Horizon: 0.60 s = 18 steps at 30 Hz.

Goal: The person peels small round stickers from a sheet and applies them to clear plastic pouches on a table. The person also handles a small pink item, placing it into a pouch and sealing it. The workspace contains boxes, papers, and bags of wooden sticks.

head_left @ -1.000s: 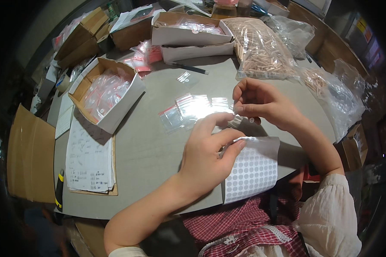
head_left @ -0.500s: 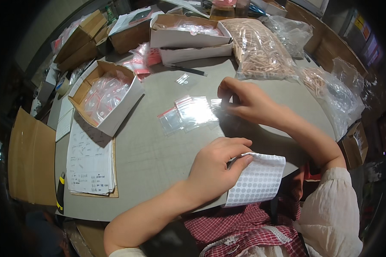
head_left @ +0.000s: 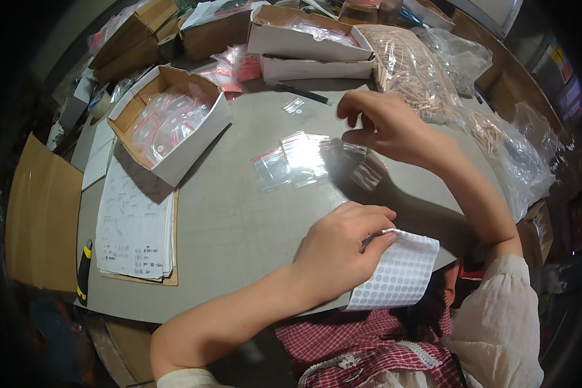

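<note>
My left hand (head_left: 343, 249) pinches the top edge of a white sheet of round grey stickers (head_left: 399, 271), which hangs bent over the table's front edge. My right hand (head_left: 391, 129) hovers above the table with curled fingers and a gap between thumb and forefinger; nothing shows in it. Just below it, in its shadow, lies a small clear zip bag (head_left: 366, 174). A cluster of overlapping clear zip bags (head_left: 299, 158) with red strips lies left of that hand. One separate zip bag (head_left: 299, 110) with a small round mark lies farther back.
A white carton (head_left: 197, 145) full of zip bags stands on the left, over papers on a clipboard (head_left: 136, 226). A yellow-black cutter (head_left: 84, 271) lies at the left edge. At the back are a marker (head_left: 307, 94), stacked cartons (head_left: 310, 48) and a bag of wooden pegs (head_left: 410, 74).
My right hand has lifted slightly away from the zip bags, its thumb and fingers farther apart. The view has shifted a little; my left hand keeps hold of the sticker sheet.
</note>
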{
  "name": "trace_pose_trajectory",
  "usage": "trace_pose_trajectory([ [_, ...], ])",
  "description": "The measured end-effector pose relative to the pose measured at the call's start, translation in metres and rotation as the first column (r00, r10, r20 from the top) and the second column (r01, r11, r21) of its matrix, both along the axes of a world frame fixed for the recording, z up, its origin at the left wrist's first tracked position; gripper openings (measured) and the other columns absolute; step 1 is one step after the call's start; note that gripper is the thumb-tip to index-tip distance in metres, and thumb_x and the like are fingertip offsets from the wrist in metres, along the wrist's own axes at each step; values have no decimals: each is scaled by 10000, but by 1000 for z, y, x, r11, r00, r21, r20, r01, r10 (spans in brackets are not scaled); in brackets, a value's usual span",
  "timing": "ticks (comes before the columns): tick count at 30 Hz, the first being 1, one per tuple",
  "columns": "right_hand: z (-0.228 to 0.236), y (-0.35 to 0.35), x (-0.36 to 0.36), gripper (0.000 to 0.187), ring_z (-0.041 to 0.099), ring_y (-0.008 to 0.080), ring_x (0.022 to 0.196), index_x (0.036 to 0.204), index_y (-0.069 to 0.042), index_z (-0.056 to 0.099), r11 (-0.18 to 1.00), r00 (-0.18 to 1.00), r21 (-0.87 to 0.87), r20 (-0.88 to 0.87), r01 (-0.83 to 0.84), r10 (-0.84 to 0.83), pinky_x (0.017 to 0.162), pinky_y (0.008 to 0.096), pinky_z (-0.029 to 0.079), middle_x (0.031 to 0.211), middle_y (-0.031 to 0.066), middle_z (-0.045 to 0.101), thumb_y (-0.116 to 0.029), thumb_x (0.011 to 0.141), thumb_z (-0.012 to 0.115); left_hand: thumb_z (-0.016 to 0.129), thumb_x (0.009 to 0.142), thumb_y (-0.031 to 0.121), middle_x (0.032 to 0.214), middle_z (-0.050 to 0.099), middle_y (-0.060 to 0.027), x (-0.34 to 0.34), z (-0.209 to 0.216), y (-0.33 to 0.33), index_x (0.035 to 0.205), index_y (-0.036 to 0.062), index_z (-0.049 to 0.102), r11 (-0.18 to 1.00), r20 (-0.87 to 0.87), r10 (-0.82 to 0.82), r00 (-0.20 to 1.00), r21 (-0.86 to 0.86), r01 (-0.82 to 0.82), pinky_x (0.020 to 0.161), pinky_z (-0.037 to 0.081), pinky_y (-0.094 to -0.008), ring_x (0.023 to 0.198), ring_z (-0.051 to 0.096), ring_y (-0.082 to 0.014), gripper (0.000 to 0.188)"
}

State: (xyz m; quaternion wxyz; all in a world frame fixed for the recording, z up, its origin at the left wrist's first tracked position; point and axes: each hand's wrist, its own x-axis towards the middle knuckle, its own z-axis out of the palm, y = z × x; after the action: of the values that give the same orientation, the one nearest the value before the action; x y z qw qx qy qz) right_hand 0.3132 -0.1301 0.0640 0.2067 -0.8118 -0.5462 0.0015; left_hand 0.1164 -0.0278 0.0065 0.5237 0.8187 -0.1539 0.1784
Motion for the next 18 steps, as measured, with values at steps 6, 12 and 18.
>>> trace_pose_trajectory([
  [6, -10, 11, -22, 282, 647, 281, 857, 1102, 1, 577, 955, 921, 145, -261, -260, 290, 737, 388, 520, 941, 142, 656, 78, 830, 578, 758, 862, 110, 1094, 750, -122, 1, -1, 1, 948, 15, 738, 1000, 22, -12, 1000, 17, 11, 775, 570, -396, 909, 704, -301, 129],
  [12, -29, 15, -34, 325, 645, 384, 925, 1126, -14, 555, 949, 964, 174, -5, -261, 266, 790, 449, 532, 1009, 174, 621, 71, 813, 584, 761, 861, 109, 1117, 743, -137, -1, -4, 0, 959, 6, 737, 1000, 28, -2, 1000, -10, 3, 763, 571, -387, 900, 710, -307, 144],
  [18, -42, 17, -27, 341, 597, 388, 1071, 1161, -24, 558, 994, 973, 6, 203, -113, 109, 916, 453, 504, 1132, 178, 586, -54, 849, 691, 761, 862, 119, 1124, 742, -148, -3, -4, -1, 964, 4, 738, 1000, 6, 11, 1000, -23, -11, 784, 572, -394, 937, 716, -313, 155],
])
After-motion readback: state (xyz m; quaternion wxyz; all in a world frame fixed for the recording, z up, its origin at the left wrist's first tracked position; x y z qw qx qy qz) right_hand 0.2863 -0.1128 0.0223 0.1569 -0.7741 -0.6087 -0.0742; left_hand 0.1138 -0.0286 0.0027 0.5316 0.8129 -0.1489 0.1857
